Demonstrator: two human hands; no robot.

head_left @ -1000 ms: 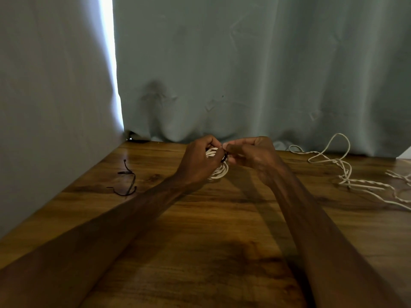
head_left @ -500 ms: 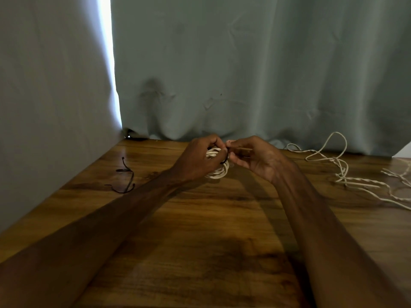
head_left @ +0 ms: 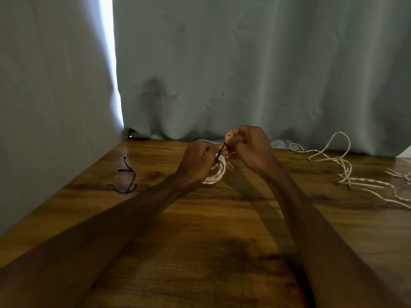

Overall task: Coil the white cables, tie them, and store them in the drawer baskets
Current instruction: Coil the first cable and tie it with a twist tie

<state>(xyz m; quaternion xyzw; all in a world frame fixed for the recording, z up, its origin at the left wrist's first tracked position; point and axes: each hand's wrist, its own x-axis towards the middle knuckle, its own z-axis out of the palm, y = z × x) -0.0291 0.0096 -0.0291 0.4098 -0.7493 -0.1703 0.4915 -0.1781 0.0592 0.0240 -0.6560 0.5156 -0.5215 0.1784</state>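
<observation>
Now right hand [head_left: 249,145] raised, fingers pinching black tie [head_left: 220,152] (pulled taut); left hand [head_left: 196,162] still grips coiled cable [head_left: 216,174].

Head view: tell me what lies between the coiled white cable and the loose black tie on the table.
In the head view, only the left hand gripping the coil, then bare table up to the tie.

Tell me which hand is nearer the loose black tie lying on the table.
Left. The left hand, holding the white coil, sits to the right of the loose black tie; the right hand is farther right, past the coil, pinching a second tie.
</observation>
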